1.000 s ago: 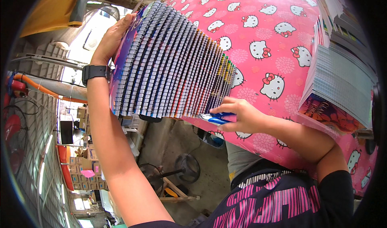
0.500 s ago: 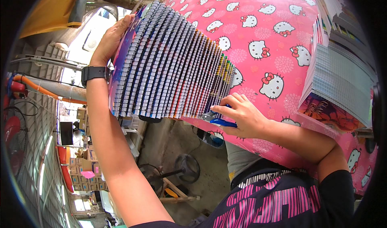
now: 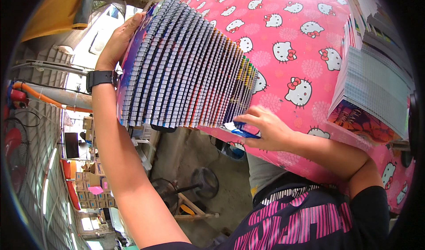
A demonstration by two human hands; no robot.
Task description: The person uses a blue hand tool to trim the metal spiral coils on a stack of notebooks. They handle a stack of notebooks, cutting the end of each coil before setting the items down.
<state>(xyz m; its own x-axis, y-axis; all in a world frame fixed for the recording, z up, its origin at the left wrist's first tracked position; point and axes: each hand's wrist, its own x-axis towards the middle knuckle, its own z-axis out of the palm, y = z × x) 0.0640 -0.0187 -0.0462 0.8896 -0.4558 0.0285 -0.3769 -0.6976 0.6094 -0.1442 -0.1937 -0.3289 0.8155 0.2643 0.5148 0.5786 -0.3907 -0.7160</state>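
Observation:
A long row of spiral-bound notebooks (image 3: 186, 68) stands packed together on the table, wire spines facing up toward me and a purple cover at the left end. My left hand (image 3: 116, 44), with a black watch at the wrist, holds the row's left end by that cover's far edge; some of its fingers are hidden. At the near right corner of the row, my right hand (image 3: 268, 128) is closed on blue-handled pliers (image 3: 241, 131). The pliers' jaws are smeared by motion beside the lower ends of the spines.
A pink cat-patterned cover (image 3: 305, 42) lies over the table. Another stack of bound books (image 3: 376, 86) stands at the right. Below the table's near edge are the concrete floor (image 3: 186, 148) and a fan (image 3: 204, 182). Cardboard boxes (image 3: 95, 188) are piled at the lower left.
My left hand and the left end of the row have shifted slightly left and up. The pliers have tilted and moved a little at the spine ends with my right hand.

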